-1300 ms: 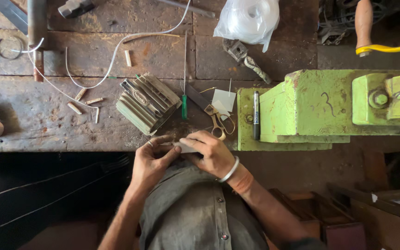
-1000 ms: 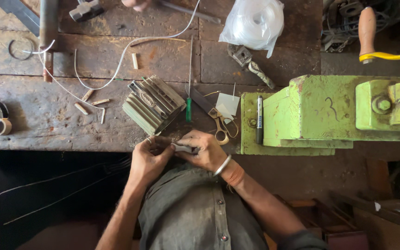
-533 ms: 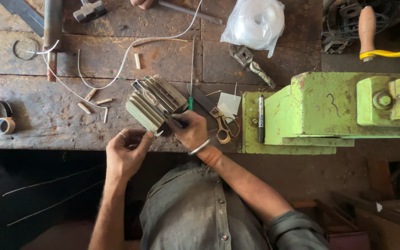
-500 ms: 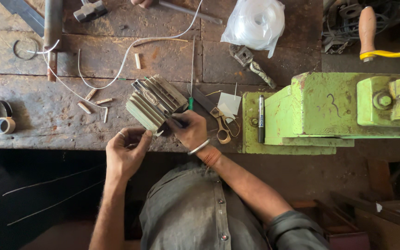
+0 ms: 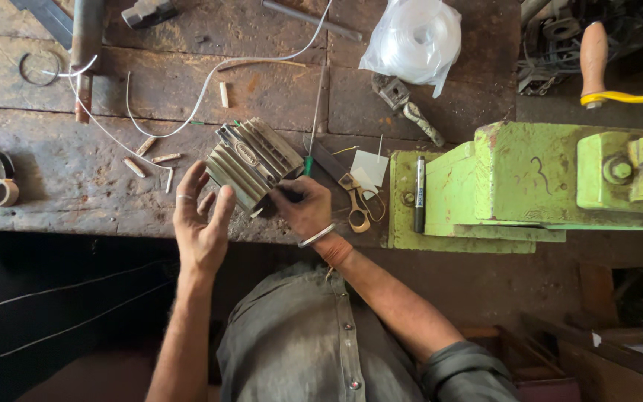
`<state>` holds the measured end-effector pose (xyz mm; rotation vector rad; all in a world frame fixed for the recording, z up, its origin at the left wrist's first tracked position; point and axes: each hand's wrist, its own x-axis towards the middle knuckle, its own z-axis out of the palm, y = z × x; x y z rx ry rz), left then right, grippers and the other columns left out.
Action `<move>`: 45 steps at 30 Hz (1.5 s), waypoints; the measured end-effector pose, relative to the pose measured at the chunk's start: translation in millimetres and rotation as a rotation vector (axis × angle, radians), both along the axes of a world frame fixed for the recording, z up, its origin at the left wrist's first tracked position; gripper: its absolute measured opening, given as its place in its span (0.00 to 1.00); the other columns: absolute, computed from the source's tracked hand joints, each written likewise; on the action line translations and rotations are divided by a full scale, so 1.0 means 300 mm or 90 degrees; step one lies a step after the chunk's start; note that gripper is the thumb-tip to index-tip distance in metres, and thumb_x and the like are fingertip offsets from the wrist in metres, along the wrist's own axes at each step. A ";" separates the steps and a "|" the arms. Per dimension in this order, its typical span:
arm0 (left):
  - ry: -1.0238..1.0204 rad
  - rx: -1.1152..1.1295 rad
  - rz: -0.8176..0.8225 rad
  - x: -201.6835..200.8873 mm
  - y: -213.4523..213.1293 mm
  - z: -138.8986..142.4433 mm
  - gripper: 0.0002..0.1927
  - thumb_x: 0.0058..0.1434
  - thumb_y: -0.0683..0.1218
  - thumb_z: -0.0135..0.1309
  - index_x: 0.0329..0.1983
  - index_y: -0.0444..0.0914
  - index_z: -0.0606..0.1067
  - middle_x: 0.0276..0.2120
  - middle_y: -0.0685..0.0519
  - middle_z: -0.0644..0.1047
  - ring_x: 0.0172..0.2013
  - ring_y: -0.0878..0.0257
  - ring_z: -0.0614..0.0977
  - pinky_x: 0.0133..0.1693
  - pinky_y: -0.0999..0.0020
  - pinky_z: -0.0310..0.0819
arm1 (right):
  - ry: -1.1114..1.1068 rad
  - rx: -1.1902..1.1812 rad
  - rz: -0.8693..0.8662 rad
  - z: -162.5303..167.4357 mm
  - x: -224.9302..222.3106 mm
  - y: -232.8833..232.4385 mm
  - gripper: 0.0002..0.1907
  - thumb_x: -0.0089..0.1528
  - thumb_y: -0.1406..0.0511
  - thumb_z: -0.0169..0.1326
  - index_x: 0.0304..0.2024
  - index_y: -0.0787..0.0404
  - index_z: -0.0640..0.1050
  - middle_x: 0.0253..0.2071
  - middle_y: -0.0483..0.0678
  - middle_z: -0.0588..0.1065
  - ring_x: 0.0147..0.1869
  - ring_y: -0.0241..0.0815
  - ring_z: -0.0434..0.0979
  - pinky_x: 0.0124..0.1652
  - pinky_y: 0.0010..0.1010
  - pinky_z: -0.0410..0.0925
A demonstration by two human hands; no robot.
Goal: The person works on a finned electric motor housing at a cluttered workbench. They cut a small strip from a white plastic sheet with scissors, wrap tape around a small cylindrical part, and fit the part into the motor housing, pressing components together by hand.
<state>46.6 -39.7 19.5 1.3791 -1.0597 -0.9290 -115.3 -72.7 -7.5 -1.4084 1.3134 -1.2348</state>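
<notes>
Left hand (image 5: 201, 216) raised, palm open toward the camera, fingers (image 5: 191, 181) spread and pointing up, thumb out to the right; ring on one finger. Left forearm bare, running straight down to the frame bottom. Right hand (image 5: 303, 208) curled, fingers pinched closed around a dark item, knuckles up. Bangle on the right wrist. Right forearm angles down-right, elbow bent, sleeve rolled at the elbow.
</notes>
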 end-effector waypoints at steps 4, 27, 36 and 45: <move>-0.117 0.010 0.060 -0.037 -0.031 0.023 0.29 0.68 0.50 0.61 0.68 0.38 0.68 0.64 0.47 0.67 0.65 0.56 0.71 0.62 0.54 0.69 | -0.037 0.025 0.008 0.016 0.007 -0.008 0.09 0.57 0.69 0.67 0.39 0.67 0.83 0.31 0.49 0.78 0.34 0.36 0.79 0.34 0.27 0.72; -0.494 0.468 -0.502 0.032 -0.486 0.187 0.22 0.64 0.46 0.57 0.60 0.33 0.77 0.47 0.42 0.83 0.44 0.55 0.81 0.45 0.59 0.74 | 0.324 -0.187 0.138 0.074 -0.010 -0.014 0.20 0.49 0.72 0.61 0.45 0.64 0.80 0.48 0.58 0.77 0.51 0.59 0.79 0.52 0.42 0.74; -0.213 0.364 -0.528 0.009 -0.481 0.131 0.20 0.65 0.47 0.54 0.59 0.36 0.75 0.45 0.48 0.81 0.42 0.61 0.78 0.44 0.62 0.73 | 0.231 -0.213 0.084 0.094 -0.017 0.001 0.15 0.54 0.71 0.63 0.44 0.65 0.80 0.44 0.58 0.76 0.46 0.59 0.78 0.47 0.42 0.74; -0.177 0.458 -0.516 0.028 -0.482 0.149 0.17 0.68 0.48 0.50 0.58 0.40 0.74 0.43 0.53 0.80 0.41 0.65 0.75 0.42 0.64 0.71 | 0.247 -0.235 0.066 0.058 0.008 -0.017 0.08 0.61 0.74 0.58 0.44 0.65 0.80 0.44 0.57 0.76 0.48 0.58 0.78 0.48 0.43 0.74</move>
